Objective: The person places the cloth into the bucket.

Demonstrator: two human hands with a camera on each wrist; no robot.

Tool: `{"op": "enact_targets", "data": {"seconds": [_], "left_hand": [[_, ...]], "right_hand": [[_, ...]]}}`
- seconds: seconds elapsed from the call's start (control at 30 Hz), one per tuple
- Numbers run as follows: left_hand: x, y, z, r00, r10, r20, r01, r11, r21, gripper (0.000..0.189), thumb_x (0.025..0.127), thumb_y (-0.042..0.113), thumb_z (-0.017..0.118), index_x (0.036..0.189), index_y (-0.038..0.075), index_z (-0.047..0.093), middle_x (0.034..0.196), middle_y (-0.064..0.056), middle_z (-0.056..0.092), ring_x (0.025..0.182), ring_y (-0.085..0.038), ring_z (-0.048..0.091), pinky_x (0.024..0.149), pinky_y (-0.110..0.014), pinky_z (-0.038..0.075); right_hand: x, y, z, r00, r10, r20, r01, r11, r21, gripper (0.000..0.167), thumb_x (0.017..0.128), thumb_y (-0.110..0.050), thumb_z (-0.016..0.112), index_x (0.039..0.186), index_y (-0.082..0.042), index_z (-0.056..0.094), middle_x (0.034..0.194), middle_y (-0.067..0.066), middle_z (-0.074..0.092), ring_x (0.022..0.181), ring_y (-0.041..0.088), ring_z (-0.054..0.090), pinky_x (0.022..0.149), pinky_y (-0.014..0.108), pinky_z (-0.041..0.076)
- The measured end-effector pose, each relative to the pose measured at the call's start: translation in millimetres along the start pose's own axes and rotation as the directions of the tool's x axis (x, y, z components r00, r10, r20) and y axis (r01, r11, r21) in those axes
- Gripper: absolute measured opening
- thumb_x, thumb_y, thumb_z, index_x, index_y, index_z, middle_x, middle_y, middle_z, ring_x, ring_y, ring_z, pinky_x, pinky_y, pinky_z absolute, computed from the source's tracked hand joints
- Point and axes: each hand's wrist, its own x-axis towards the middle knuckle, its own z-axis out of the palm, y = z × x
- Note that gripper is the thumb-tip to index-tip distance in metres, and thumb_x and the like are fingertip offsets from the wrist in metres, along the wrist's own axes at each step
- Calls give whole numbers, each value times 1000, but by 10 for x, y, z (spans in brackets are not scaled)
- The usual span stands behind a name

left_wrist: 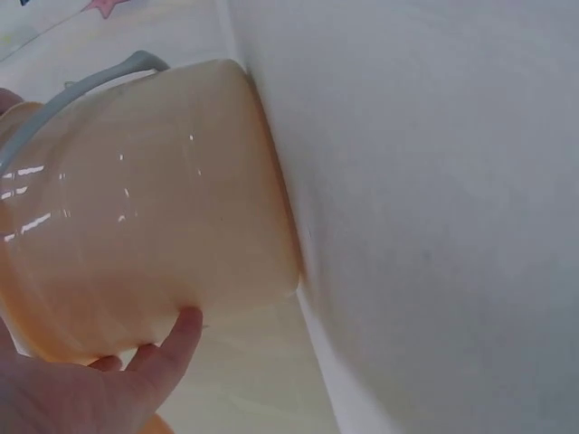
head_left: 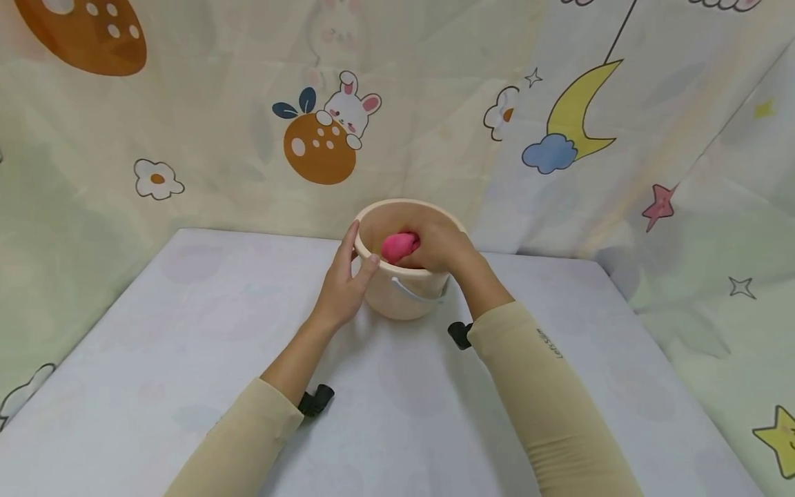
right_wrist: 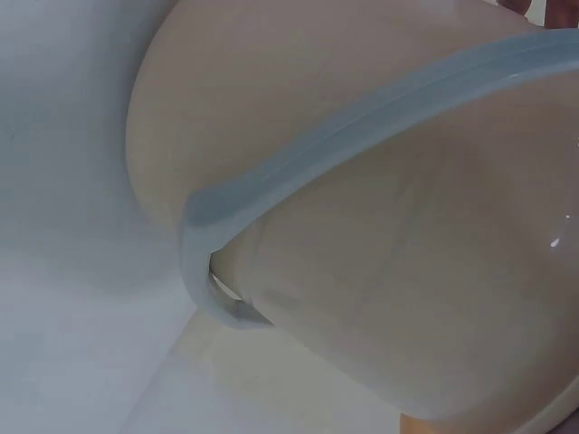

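A pale peach bucket [head_left: 397, 297] stands upright near the far edge of the table. At its left side my left hand [head_left: 340, 286] holds it, thumb near the front of the rim and fingers along the outer wall. The left wrist view shows the fingertips [left_wrist: 185, 330] against the bucket's glossy side. My right hand [head_left: 437, 241] reaches inside the bucket and grips a bunched pink cloth [head_left: 399, 246], part of which its fingers hide. The bucket's grey-blue handle [right_wrist: 362, 122] hangs down across the front. What lies at the bottom of the bucket is hidden.
The table has a whitish cover [head_left: 186, 331]. Right behind the bucket hangs a cloth backdrop [head_left: 422, 152] printed with cartoon figures, and it continues down the right side. Each forearm wears a beige sleeve [head_left: 546, 400], with a black wrist camera [head_left: 459, 335] at its end.
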Motion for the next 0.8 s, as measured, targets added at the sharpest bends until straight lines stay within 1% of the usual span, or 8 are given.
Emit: {"op": "enact_targets", "data": {"seconds": [0.1, 0.2, 0.3, 0.47, 0.6, 0.67, 0.73, 0.8], "left_hand": [[-14, -10, 1, 1000, -16, 3, 16, 1000, -3, 74, 104, 42, 51, 166, 23, 16, 170, -1, 24, 148, -30, 38, 123, -58, 26], [-27, -13, 2, 999, -29, 14, 29, 1000, -3, 74, 104, 42, 51, 167, 25, 15, 170, 0, 23, 149, -29, 37, 122, -60, 26], [-32, -4, 4, 999, -37, 16, 37, 999, 0, 73, 104, 40, 51, 167, 26, 15, 170, 1, 23, 149, -28, 37, 121, -61, 28], [-23, 2, 11, 1000, -23, 9, 23, 1000, -4, 73, 105, 39, 52, 166, 26, 16, 170, 1, 23, 149, -29, 37, 121, -59, 29], [-24, -11, 16, 1000, -24, 20, 24, 1000, -5, 75, 104, 44, 51, 166, 25, 15, 170, 1, 23, 149, -29, 37, 121, -59, 29], [-19, -10, 15, 999, -26, 26, 26, 1000, 0, 75, 104, 45, 51, 166, 25, 15, 170, 1, 23, 149, -29, 38, 122, -57, 29], [0, 1, 8, 999, -19, 32, 19, 1000, 10, 75, 104, 44, 51, 166, 23, 16, 170, 0, 24, 148, -29, 38, 121, -57, 30], [29, 26, -6, 999, -11, 42, 10, 1000, 26, 76, 103, 43, 52, 166, 20, 16, 169, -3, 25, 147, -30, 40, 118, -56, 36]], "right_hand": [[-7, -6, 9, 1000, 8, 5, -8, 1000, 9, 31, 82, -32, 81, 109, -19, 74, 106, -1, 70, 102, 20, 59, 89, 36, 51], [-23, -12, 24, 999, 35, 14, -35, 999, 17, 29, 84, -33, 79, 108, -19, 73, 103, -2, 70, 100, 19, 59, 86, 35, 50], [-36, -14, 29, 998, 65, 24, -66, 998, 15, 32, 86, -36, 77, 112, -18, 73, 104, -1, 69, 101, 20, 58, 88, 36, 50], [-39, -7, 35, 995, 92, 28, -92, 996, 9, 42, 89, -39, 75, 124, -16, 71, 119, 3, 69, 109, 22, 57, 95, 39, 49], [-50, -1, 43, 995, 101, 27, -101, 995, 10, 42, 90, -36, 75, 125, -14, 71, 123, 5, 69, 111, 23, 57, 96, 40, 50], [-54, 7, 42, 996, 89, 13, -89, 996, 8, 39, 90, -34, 75, 123, -13, 72, 123, 6, 70, 109, 23, 58, 95, 40, 50], [-61, 16, 31, 998, 68, -18, -68, 998, 18, 35, 91, -32, 73, 120, -13, 73, 120, 7, 71, 107, 24, 60, 94, 41, 51], [-76, 26, 11, 997, 53, -62, -50, 998, 40, 31, 91, -30, 70, 116, -12, 73, 117, 7, 71, 105, 24, 62, 93, 41, 52]]}}
